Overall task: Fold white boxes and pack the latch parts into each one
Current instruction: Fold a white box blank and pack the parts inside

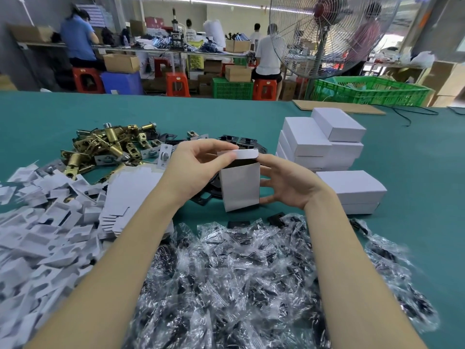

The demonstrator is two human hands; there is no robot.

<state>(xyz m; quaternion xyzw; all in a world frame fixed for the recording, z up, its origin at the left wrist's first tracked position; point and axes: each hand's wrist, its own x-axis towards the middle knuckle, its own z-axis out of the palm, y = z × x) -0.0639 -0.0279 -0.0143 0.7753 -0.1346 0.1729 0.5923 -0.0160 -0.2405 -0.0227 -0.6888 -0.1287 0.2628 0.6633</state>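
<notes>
At the centre of the green table (pixel 415 172) a white box (pixel 240 188) stands upright with its top open, held between both hands: the left hand (pixel 195 170) curls over it from nine o'clock and pinches the top flap (pixel 241 154) between thumb and fingertips, while the right hand (pixel 289 183) cups the box's side from three o'clock, fingers curled round it. Brass latch parts (pixel 108 144) are heaped at ten o'clock, flat white box blanks (pixel 50 222) spread at eight o'clock, clear bags (pixel 239 273) holding what look like dark parts fill six o'clock, and closed white boxes (pixel 319 142) are stacked at two o'clock.
</notes>
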